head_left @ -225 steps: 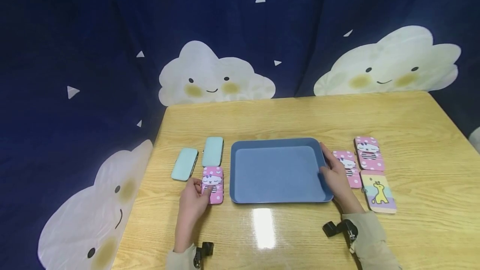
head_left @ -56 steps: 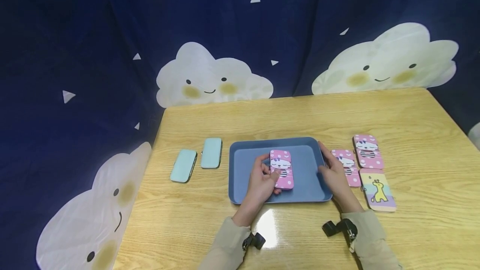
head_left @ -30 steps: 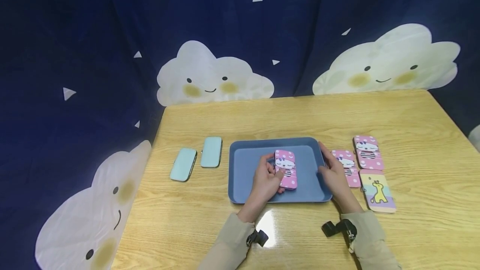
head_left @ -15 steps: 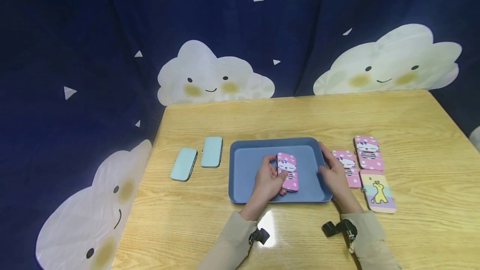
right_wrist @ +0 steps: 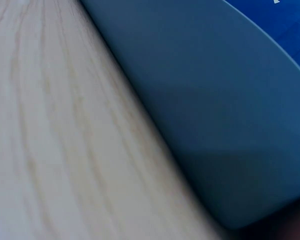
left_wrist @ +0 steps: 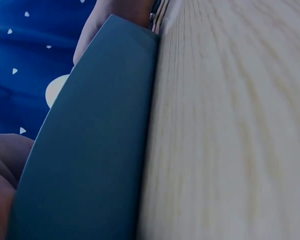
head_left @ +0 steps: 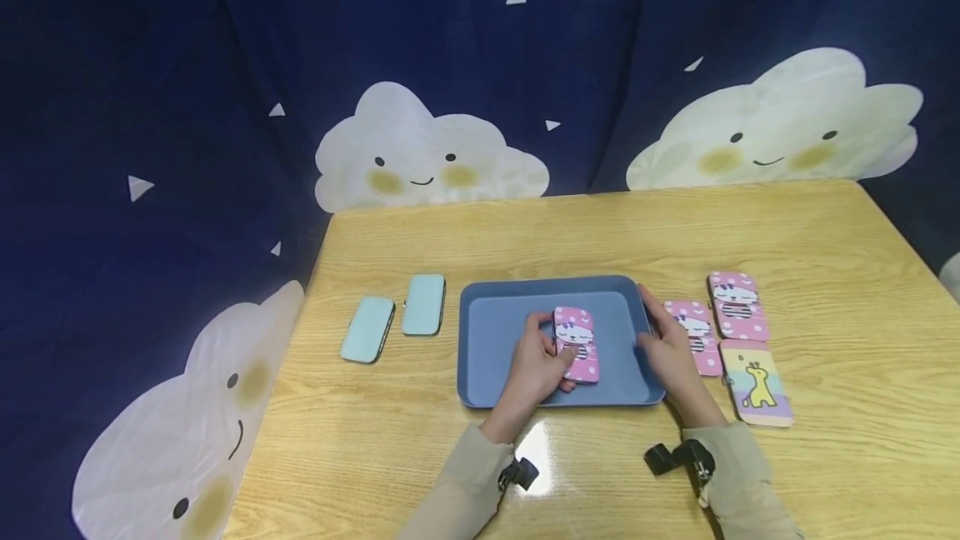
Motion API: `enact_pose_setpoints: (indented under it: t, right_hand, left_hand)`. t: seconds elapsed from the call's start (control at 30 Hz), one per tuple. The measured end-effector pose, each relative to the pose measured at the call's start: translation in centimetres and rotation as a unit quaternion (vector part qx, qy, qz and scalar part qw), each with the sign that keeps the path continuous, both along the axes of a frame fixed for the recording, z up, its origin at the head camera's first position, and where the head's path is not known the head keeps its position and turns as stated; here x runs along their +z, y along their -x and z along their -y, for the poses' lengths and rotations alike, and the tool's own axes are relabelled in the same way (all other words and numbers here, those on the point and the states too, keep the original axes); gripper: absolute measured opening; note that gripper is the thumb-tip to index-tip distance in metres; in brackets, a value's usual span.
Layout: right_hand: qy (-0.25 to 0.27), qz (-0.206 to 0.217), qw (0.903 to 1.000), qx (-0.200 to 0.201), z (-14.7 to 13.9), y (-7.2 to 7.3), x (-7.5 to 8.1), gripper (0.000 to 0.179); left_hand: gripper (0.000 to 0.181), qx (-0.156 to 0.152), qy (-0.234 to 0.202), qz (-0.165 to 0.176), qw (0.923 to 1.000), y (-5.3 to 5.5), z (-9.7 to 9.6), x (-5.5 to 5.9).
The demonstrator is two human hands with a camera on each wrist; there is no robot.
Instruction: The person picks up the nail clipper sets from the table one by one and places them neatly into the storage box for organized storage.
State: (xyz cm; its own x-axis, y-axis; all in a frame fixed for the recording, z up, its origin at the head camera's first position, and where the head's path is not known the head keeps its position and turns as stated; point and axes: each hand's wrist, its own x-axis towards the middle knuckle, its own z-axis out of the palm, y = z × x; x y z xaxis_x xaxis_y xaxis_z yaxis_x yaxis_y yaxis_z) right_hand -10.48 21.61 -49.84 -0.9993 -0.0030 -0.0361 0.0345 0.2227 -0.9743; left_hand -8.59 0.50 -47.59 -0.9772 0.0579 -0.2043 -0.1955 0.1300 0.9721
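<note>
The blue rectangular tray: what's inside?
The left hand holds a pink, white-spotted rectangular case in or above the tray; whether it touches the bottom is unclear. The bottom beneath hand and case is covered; around them, blue surface shows.

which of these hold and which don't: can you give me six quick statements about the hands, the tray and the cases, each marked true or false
1. The left hand grips a pink cat-print case. True.
2. The right hand grips the right side of the blue tray. True.
3. Every case on the table lies right of the tray. False: two mint-green cases lie to its left.
4. No case shows a giraffe. False: one giraffe-print case lies right of the tray.
5. Two other pink cat-print cases lie on the wooden table. True.
6. The tray is upside down. False: its open side faces up.
</note>
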Motion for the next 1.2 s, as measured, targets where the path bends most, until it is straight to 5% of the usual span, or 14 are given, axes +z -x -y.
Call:
enact_pose_setpoints:
  t: [1.2]
  right_hand:
    - [-0.003,-0.007,1.0,-0.003,0.08,0.03,-0.04,0.079]
  left_hand:
    - [0.055,-0.037,0.017,0.007,0.9992,-0.24,0.33,0.11]
